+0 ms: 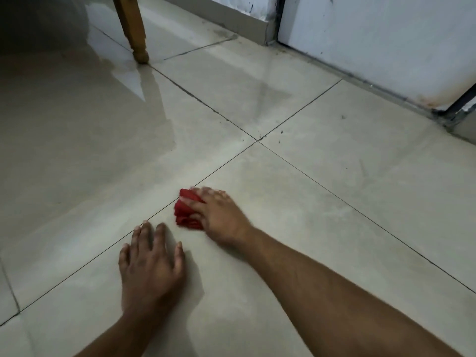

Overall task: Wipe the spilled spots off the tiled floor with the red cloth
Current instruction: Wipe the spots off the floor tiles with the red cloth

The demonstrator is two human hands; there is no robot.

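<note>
The red cloth [186,212] is bunched up on the glossy beige tiled floor [322,191], close to a grout line. My right hand [221,215] presses down on it from the right, blurred, fingers spread over its top. My left hand [152,266] lies flat on the tile just left of and nearer than the cloth, fingers apart, holding nothing. A few small dark specks [281,132] dot the tiles near the grout crossing farther out. A wide wet sheen [144,99] covers the tiles at the far left.
A wooden furniture leg [134,34] stands on the floor at the top left. A white wall and skirting [257,24] and a white door [386,47] with a stained lower edge run along the far right.
</note>
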